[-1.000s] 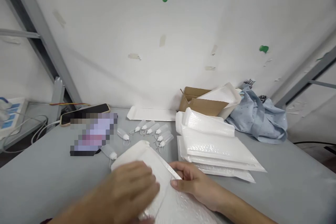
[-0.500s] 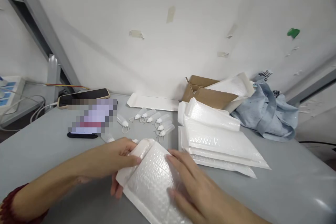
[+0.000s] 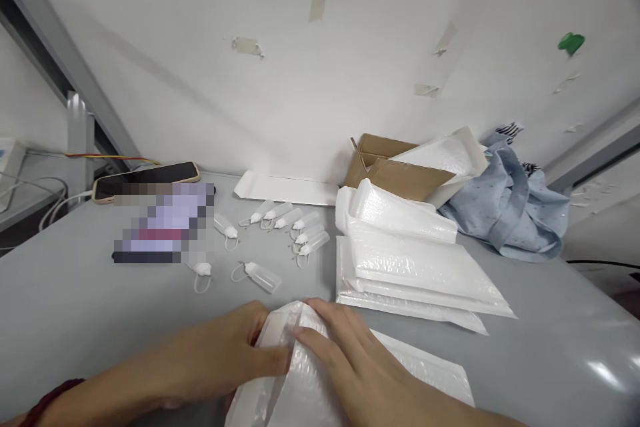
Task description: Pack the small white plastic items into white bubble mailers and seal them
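Note:
A white bubble mailer (image 3: pixel 420 373) lies on the grey table (image 3: pixel 75 300) right in front of me. My left hand (image 3: pixel 220 353) grips its near-left end, thumb on top and fingers closed round the edge. My right hand (image 3: pixel 350 360) lies flat on top of the mailer, fingers stretched out toward its folded top end. Just beyond the hands lies a small clear dropper bottle (image 3: pixel 260 275) with a white cap, loose on the table.
Several more small bottles (image 3: pixel 295 227) lie in a row further back. A stack of bubble mailers (image 3: pixel 415 267) sits to the right, with a cardboard box (image 3: pixel 395 170) and blue cloth (image 3: pixel 515 213) behind. A phone (image 3: pixel 145 177) and a flat white carton (image 3: pixel 285 187) lie at the back.
The mailer has slid toward me and lower in view. Both hands came nearer with it, the right hand now across its top. A bottle once hidden by the mailer now shows.

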`<state>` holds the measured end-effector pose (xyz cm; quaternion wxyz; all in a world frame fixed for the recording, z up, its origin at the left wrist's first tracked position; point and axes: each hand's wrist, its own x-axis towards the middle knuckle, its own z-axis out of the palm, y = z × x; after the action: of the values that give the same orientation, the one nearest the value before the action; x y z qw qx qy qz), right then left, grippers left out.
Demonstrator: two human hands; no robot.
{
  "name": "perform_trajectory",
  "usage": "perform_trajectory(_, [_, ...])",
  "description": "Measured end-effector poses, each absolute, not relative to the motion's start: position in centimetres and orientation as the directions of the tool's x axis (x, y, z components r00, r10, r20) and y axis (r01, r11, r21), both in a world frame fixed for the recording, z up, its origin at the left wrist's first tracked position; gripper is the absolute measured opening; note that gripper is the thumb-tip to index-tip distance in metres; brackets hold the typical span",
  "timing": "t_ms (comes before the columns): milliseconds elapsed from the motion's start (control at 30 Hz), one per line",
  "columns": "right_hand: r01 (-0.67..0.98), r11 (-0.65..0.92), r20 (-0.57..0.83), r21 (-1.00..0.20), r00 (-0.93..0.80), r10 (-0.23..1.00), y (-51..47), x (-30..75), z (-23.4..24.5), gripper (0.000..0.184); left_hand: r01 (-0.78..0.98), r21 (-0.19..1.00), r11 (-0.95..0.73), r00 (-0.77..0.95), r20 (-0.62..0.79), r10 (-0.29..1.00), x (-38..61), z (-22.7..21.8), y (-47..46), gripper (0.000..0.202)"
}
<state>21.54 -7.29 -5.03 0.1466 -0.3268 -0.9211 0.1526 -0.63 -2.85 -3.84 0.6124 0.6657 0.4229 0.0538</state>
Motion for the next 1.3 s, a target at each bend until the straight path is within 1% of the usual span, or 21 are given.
perform_trajectory(100, [0.571,0.704,0.145,-0.423,-0.724,0.674,-7.2,21.6,-4.5,0.079,0.554,0.815,0.171,0.555,-0.514,0.654,-0.3,-4.0,-2.5,0.045])
perform_trajectory(133, [0.572,0.692,0.146,-0.440,-0.715,0.684,-7.2,21.6,-4.3,0.080,0.562,0.816,0.134,0.541,-0.485,0.687,-0.2,-3.9,-2.2,0.048])
perform_trajectory(167, [0.574,0.681,0.155,-0.455,-0.702,0.695,-7.2,21.6,-4.2,0.079,0.579,0.813,0.057,0.514,-0.418,0.750,-0.3,-3.7,-1.9,0.049])
perform_trajectory(200, [0.577,0.670,0.169,-0.468,-0.686,0.708,-7.2,21.6,-4.1,0.078,0.606,0.794,-0.051,0.474,-0.309,0.824,-0.5,-3.6,-1.5,0.049])
perform_trajectory(233, [0.579,0.659,0.180,-0.479,-0.671,0.720,-7.3,21.5,-4.0,0.076,0.640,0.747,-0.179,0.436,-0.162,0.885,-0.9,-3.4,-1.1,0.047])
perform_trajectory(267, [0.584,0.647,0.185,-0.490,-0.656,0.732,-7.3,21.5,-3.9,0.075,0.671,0.672,-0.313,0.424,-0.002,0.906,-1.3,-3.3,-0.6,0.041])
perform_trajectory(300, [0.589,0.636,0.186,-0.499,-0.644,0.742,-7.4,21.5,-3.9,0.075,0.688,0.584,-0.431,0.443,0.132,0.887,-1.9,-3.3,-0.2,0.032])
perform_trajectory(333, [0.594,0.624,0.180,-0.507,-0.635,0.751,-7.5,21.5,-3.8,0.074,0.692,0.501,-0.519,0.482,0.214,0.849,-2.4,-3.3,0.1,0.022])
perform_trajectory(367, [0.600,0.612,0.169,-0.515,-0.629,0.759,-7.6,21.5,-3.7,0.074,0.683,0.443,-0.582,0.533,0.243,0.810,-2.9,-3.5,0.4,0.021])
perform_trajectory(433, [0.606,0.593,0.137,-0.530,-0.629,0.765,-7.6,21.5,-3.5,0.073,0.655,0.398,-0.642,0.615,0.212,0.759,-3.6,-3.9,0.8,0.032])
perform_trajectory(533, [0.613,0.573,0.102,-0.543,-0.629,0.770,-7.4,21.5,-3.3,0.073,0.661,0.407,-0.630,0.609,0.199,0.768,-3.8,-4.2,1.0,0.032])
perform_trajectory(600, [0.615,0.568,0.099,-0.547,-0.627,0.773,-7.2,21.5,-3.1,0.073,0.683,0.465,-0.563,0.506,0.253,0.824,-3.8,-3.5,0.9,0.033])
perform_trajectory(667, [0.612,0.564,0.094,-0.555,-0.628,0.773,-7.1,21.4,-3.0,0.070,0.654,0.615,-0.442,0.362,0.259,0.895,-3.8,-2.2,0.7,0.040])
perform_trajectory(733, [0.610,0.552,0.083,-0.569,-0.625,0.776,-7.0,21.3,-3.0,0.068,0.527,0.791,-0.312,0.304,0.167,0.938,-3.9,-0.8,0.3,0.044])
perform_trajectory(800, [0.606,0.542,0.077,-0.583,-0.623,0.779,-7.0,21.3,-2.9,0.066,0.395,0.900,-0.183,0.386,0.018,0.922,-4.0,0.2,0.0,0.040])
perform_trajectory(900, [0.593,0.534,0.080,-0.602,-0.622,0.779,-7.0,21.3,-2.9,0.070,0.349,0.936,-0.040,0.554,-0.171,0.814,-3.7,0.2,-0.4,0.034])
perform_trajectory(967, [0.575,0.537,0.090,-0.617,-0.626,0.775,-7.0,21.3,-2.9,0.072,0.333,0.943,-0.001,0.623,-0.219,0.751,-3.3,-0.5,-0.5,0.034])
perform_trajectory(1033, [0.563,0.537,0.092,-0.628,-0.632,0.770,-6.9,21.4,-3.0,0.070,0.309,0.951,-0.018,0.658,-0.200,0.726,-2.7,-1.5,-0.5,0.034])
perform_trajectory(1100, [0.565,0.530,0.088,-0.633,-0.628,0.773,-6.8,21.4,-3.0,0.066,0.322,0.942,-0.098,0.672,-0.154,0.725,-2.2,-2.4,-0.5,0.032])
perform_trajectory(1233, [0.573,0.534,0.105,-0.621,-0.614,0.782,-6.7,21.3,-3.1,0.064,0.363,0.834,-0.416,0.690,0.059,0.721,-1.7,-3.8,-0.5,0.027])
perform_trajectory(1300, [0.578,0.538,0.107,-0.614,-0.615,0.782,-6.7,21.3,-3.2,0.064,0.387,0.765,-0.515,0.671,0.150,0.726,-1.6,-4.3,-0.8,0.026])
